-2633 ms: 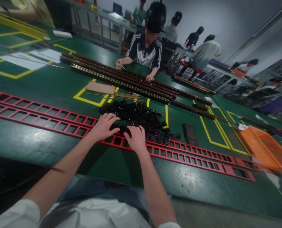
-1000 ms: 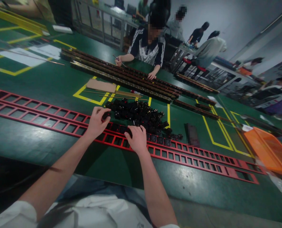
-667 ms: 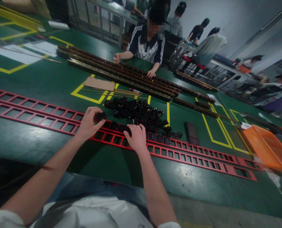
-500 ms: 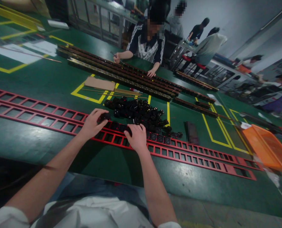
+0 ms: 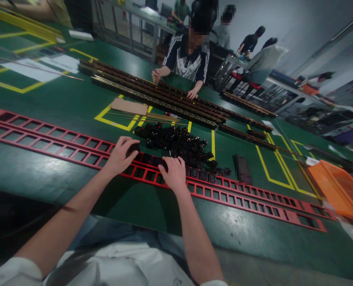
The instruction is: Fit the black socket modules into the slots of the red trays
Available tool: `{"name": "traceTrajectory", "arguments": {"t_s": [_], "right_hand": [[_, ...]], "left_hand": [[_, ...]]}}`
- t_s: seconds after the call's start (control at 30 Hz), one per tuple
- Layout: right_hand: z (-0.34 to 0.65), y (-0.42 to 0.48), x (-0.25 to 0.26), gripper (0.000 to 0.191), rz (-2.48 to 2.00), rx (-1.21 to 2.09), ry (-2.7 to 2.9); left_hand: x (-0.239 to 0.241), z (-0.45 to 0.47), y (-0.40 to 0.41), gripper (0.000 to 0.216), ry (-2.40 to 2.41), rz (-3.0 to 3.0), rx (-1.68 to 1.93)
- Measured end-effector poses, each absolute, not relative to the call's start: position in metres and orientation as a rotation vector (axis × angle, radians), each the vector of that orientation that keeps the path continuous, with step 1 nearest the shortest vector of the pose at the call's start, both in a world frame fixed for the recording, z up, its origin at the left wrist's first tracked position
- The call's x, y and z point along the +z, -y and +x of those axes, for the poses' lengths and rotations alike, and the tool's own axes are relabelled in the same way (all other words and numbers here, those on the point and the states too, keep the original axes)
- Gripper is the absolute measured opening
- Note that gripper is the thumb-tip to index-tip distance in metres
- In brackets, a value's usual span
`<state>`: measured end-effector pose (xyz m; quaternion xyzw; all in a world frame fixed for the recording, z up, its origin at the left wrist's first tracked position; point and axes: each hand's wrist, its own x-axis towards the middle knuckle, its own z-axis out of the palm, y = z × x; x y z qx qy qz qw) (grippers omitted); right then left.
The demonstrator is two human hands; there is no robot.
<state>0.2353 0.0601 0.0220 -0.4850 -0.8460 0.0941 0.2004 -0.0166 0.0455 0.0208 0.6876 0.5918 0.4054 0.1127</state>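
Note:
My left hand (image 5: pixel 122 155) is closed round a black socket (image 5: pixel 132 149), thumb and fingers on its sides, just over the far red slotted strip (image 5: pixel 78 139). Farther right along the same strip, my right hand (image 5: pixel 174 173) has its fingers curled over another black socket (image 5: pixel 163 163), mostly covered by the hand. Between the hands, black sockets (image 5: pixel 146 158) sit in the strip's openings. More seated sockets (image 5: pixel 203 175) show their faces right of my right hand. A second red slotted strip (image 5: pixel 238 201) lies alongside, nearer to me, with open slots.
Behind the strips lies a heap of black sockets (image 5: pixel 176 141). Beyond it are cardboard (image 5: pixel 129 106), thin sticks and long dark rails (image 5: pixel 152 97), where a co-worker (image 5: pixel 185 59) sits. An orange bin (image 5: pixel 337 190) stands at right, a dark block (image 5: pixel 242 170) nearer.
The whole view has shifted slightly, so things appear a little farther right and lower. Both hands keep nearly the same places on the strip. The co-worker's raised hand has moved slightly.

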Motion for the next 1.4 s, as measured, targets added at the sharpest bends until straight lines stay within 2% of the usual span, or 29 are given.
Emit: {"name": "traceTrajectory", "arguments": {"t_s": [0.37,0.57,0.87,1.2,1.4], "right_hand": [[0.235,-0.059,0.025,0.031,-1.361,0.276,2.371],[0.235,-0.059,0.024,0.031,-1.356,0.261,2.368],[0.235,-0.060,0.023,0.031,-1.351,0.262,2.371],[0.235,-0.060,0.022,0.031,-1.344,0.263,2.361],[0.235,-0.059,0.023,0.031,-1.343,0.260,2.359]], "left_hand": [[0.017,-0.015,-0.049,0.025,-1.726,2.157,0.905],[0.020,-0.012,-0.048,0.022,-1.634,2.168,0.987],[0.015,-0.012,-0.048,0.035,-1.740,2.128,1.010],[0.012,-0.014,-0.051,0.022,-1.885,1.984,1.010],[0.012,-0.014,-0.050,0.031,-1.895,2.054,0.905]]}}
